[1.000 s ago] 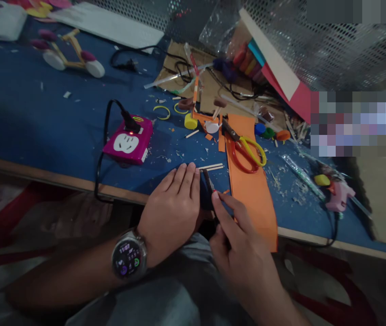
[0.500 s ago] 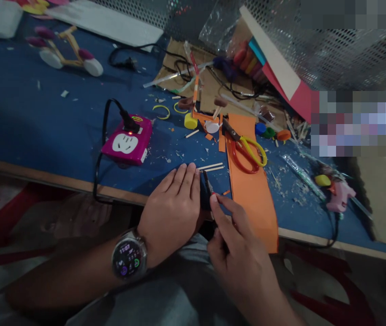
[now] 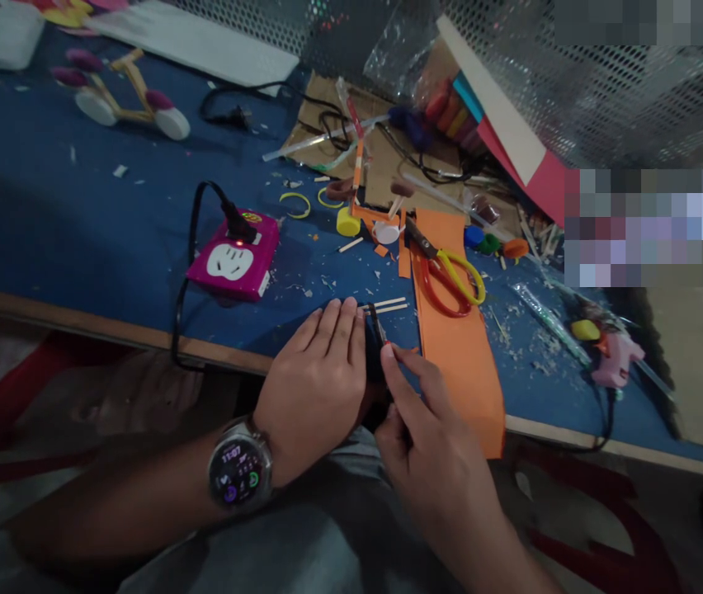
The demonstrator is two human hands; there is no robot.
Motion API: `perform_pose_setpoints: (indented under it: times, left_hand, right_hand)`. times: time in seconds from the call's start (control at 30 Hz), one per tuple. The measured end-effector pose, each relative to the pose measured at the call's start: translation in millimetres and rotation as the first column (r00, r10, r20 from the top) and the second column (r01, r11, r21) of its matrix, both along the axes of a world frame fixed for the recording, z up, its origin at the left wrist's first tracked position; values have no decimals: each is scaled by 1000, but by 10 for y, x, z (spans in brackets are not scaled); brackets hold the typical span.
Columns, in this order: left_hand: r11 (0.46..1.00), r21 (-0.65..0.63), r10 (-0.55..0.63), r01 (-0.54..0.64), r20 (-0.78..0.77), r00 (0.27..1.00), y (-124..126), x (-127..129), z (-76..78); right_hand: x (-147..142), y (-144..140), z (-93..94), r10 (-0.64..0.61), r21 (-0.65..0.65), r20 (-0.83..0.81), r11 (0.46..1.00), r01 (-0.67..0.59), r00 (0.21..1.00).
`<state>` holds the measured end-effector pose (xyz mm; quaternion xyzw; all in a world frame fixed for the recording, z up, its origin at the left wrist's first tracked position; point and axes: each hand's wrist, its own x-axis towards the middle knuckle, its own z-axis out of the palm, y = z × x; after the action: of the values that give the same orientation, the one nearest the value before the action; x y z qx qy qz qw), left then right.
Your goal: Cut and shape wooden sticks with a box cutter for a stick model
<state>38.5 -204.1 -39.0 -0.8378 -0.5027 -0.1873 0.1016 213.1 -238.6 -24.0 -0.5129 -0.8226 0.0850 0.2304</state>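
Note:
My left hand (image 3: 320,359) lies flat near the table's front edge, fingers stretched out side by side. Its fingertips cover the left ends of two thin wooden sticks (image 3: 392,306). My right hand (image 3: 429,421) is closed around a craft knife (image 3: 377,324), index finger laid along it. The dark blade end lies across the sticks, just right of my left fingertips; most of the handle is hidden in my grip. Beside the knife lies an orange foam sheet (image 3: 456,363), with scissors (image 3: 450,276) with red and yellow handles resting on it.
A pink power box (image 3: 237,256) with a plugged-in black cable stands left. Behind are a small bike model (image 3: 129,99), an orange model (image 3: 367,213) and cardboard (image 3: 327,103). A pink glue gun (image 3: 617,359) lies right, by bottle caps (image 3: 491,241) and scraps.
The knife has shifted slightly away from me, so its blade end now crosses the sticks. My left hand stays flat in nearly the same place.

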Motion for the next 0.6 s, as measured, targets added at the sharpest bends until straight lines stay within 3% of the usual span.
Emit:
perform_pose_setpoints:
  times: [0.6]
  left_hand:
    - [1000,-13,-17,17,-10,1000,1,-17,-14]
  right_hand:
    - [103,-166,6,13,-23,-15,1000,-13,1000]
